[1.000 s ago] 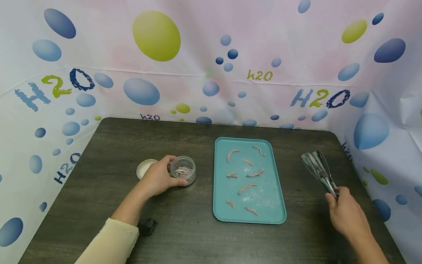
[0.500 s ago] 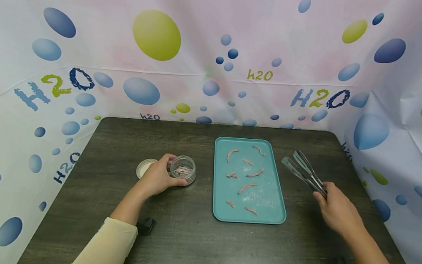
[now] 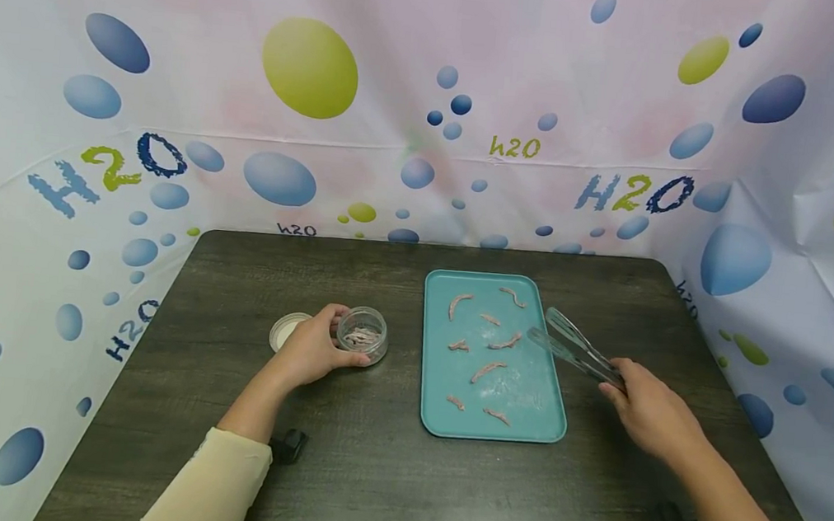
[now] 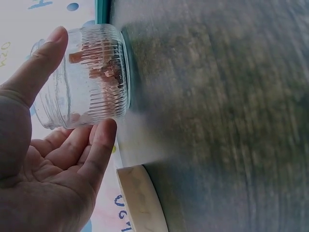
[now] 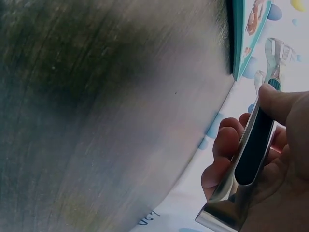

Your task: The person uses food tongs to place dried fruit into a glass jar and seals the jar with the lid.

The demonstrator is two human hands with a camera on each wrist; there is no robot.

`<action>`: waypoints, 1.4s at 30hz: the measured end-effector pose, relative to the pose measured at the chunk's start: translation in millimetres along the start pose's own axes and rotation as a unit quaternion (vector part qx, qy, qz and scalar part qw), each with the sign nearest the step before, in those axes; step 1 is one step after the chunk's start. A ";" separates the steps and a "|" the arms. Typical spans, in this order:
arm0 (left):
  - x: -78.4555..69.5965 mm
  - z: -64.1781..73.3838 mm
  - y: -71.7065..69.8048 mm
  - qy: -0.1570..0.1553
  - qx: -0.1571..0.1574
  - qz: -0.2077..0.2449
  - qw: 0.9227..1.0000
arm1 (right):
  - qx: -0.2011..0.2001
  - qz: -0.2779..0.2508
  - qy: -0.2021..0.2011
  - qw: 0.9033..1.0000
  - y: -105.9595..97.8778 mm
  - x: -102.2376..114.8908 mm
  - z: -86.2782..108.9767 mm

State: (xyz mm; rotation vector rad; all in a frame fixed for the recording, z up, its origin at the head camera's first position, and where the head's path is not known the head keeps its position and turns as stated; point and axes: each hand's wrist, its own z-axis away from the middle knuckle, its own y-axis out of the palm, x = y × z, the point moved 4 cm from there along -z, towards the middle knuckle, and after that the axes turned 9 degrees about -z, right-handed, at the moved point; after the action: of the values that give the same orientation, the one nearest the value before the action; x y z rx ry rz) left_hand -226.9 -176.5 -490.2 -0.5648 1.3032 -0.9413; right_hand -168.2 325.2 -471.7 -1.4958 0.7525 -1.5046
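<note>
My left hand [image 3: 312, 352] holds a small clear glass jar [image 3: 370, 357] upright on the table, thumb on the near side and fingers round the far side. Ribbed walls show in the left wrist view, with pinkish-brown strips [image 4: 104, 72] heaped in the bottom. In my right hand [image 3: 660, 414] are metal tongs [image 5: 256, 140], gripped by the handle, thumb along one arm. Their tips are spread, nothing between them, and overlap the right edge of a teal tray [image 3: 440, 421]. Several thin, curled pinkish-brown strips [image 3: 487, 372] lie scattered on the tray with some whitish residue.
A round cream-coloured lid [image 3: 282, 336] lies left of the jar, partly behind the left hand. The dark wood-look table [image 3: 368, 480] ends at a printed sheet [image 3: 370, 116] hanging behind it and at the sides.
The right hand has moved left with the tongs, from beside the table's right edge to over the tray's right edge. The tongs' tips have spread apart. The left hand and jar stay put.
</note>
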 end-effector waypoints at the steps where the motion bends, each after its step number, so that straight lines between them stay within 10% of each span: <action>1: -0.1 -0.1 -0.2 0.000 0.000 -0.001 1.000 | 0.002 0.001 -0.001 1.000 0.1 0.9 -0.5; 42: 0.6 1.7 1.4 -0.002 -0.002 0.011 1.000 | -0.023 0.067 -0.048 0.996 5.1 13.4 -14.8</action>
State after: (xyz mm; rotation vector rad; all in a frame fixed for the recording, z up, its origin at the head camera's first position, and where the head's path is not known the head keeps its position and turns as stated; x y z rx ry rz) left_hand -224.9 -176.5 -491.3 -0.5533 1.3052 -0.9193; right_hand -180.7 308.9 -471.4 -1.5098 0.8182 -1.3132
